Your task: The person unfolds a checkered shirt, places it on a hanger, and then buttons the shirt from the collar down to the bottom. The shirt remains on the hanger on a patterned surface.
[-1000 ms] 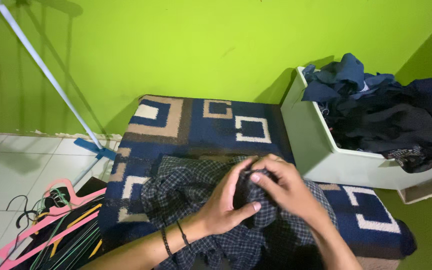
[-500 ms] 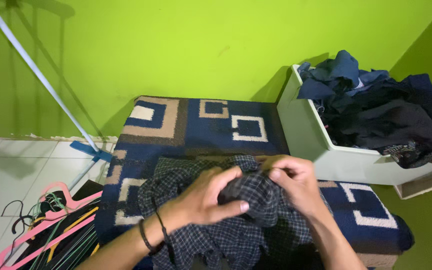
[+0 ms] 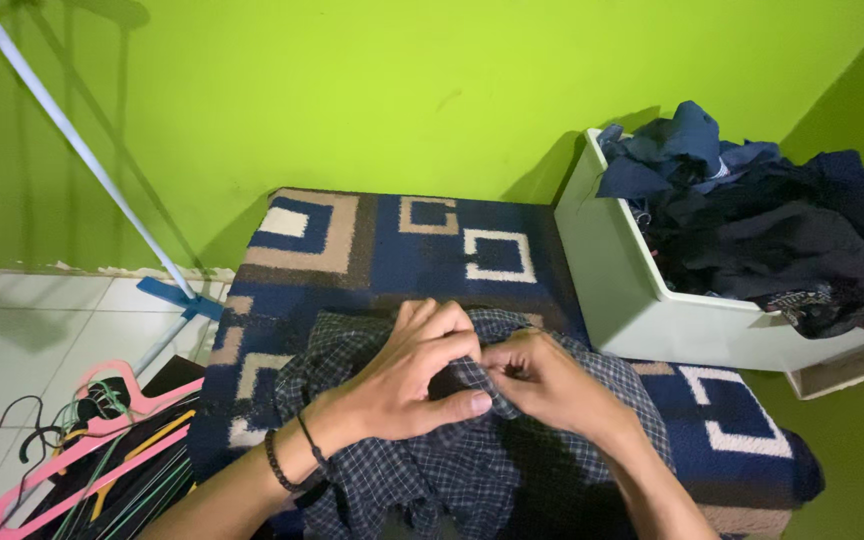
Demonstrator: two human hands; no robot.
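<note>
A dark checked shirt (image 3: pixel 432 470) lies bunched on a blue rug (image 3: pixel 402 250) with white and tan squares. My left hand (image 3: pixel 412 375) sits on top of the shirt with its fingers curled over a fold of the cloth. My right hand (image 3: pixel 537 385) meets it from the right and pinches the same fold between thumb and fingers. Both hands are touching each other over the middle of the shirt. Dark bands circle my left wrist.
A white bin (image 3: pixel 652 300) heaped with dark clothes (image 3: pixel 762 220) stands right of the rug against the green wall. Pink, yellow and green hangers (image 3: pixel 102 440) lie on the tiled floor at the left. A mop with a blue head (image 3: pixel 177 298) leans on the wall.
Both hands have moved slightly left and down onto the shirt. The raised bundle of cloth between them has been pressed lower, and the fingers now pinch a smaller fold.
</note>
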